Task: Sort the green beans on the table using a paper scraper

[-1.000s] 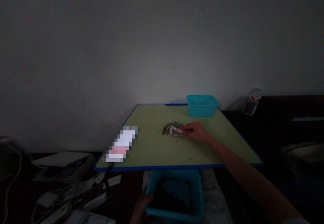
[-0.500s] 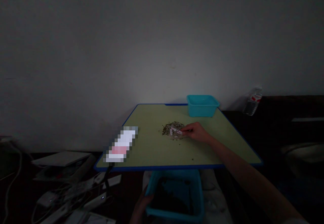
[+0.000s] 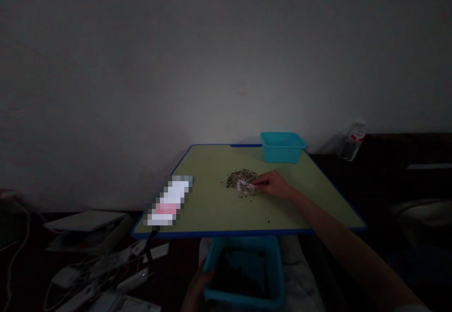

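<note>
So there's a grainy heap (image 3: 243, 175) of dark and pale crumbs mid-desk (image 3: 208, 208), flat whitish slips (image 3: 238, 186) on it. Right hand (image 3: 273, 185) has its grip pinching a thin pale strip (image 3: 251, 186) right there; left hand (image 3: 200, 280) grips the smooth turquoise plastic bin (image 3: 243, 300) below, round-cornered, dark inside.

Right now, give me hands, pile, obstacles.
Right hand at white strip in pile, grip unclear. Left hand holding lower bin. Upper bin behind pile, not in the way.

Pile (image 3: 242, 179) on table (image 3: 197, 208); tub (image 3: 280, 154) behind (rightward); lower bin (image 3: 278, 269) in front.
</note>
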### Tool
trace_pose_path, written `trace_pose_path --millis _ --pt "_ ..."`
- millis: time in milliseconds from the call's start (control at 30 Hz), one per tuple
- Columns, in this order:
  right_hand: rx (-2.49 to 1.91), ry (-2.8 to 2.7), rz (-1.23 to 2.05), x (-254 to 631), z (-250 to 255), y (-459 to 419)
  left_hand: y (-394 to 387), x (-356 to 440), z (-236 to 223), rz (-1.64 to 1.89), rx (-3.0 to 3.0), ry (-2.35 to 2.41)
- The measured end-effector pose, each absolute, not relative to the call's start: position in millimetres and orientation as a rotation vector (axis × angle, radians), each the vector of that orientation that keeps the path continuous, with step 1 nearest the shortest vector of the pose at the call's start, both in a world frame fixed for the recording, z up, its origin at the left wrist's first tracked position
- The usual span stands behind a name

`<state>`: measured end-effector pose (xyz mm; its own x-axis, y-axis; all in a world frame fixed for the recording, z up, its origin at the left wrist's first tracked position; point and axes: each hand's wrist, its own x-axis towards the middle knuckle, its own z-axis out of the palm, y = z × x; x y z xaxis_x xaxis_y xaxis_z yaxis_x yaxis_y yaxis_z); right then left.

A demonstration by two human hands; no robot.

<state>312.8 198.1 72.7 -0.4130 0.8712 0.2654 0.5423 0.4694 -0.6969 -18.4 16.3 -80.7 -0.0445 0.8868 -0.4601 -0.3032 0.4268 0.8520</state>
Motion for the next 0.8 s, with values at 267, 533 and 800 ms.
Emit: trace_pose_path --millis 267,533,800 --pt "-1.182 -2.095 0.723 312.1 75.5 195.4 16.1 -17.2 -71.9 1.070 0.620 1.266" --pt "-1.210 -2.115 0.728 310.6 76.8 194.0 -7.1 -1.7 -33.1 1.076 0.590 1.194" --pt "-1.297 -2.120 0.596 316.5 78.4 198.7 -25.5 6.7 -2.8 1.102 0.572 1.191"
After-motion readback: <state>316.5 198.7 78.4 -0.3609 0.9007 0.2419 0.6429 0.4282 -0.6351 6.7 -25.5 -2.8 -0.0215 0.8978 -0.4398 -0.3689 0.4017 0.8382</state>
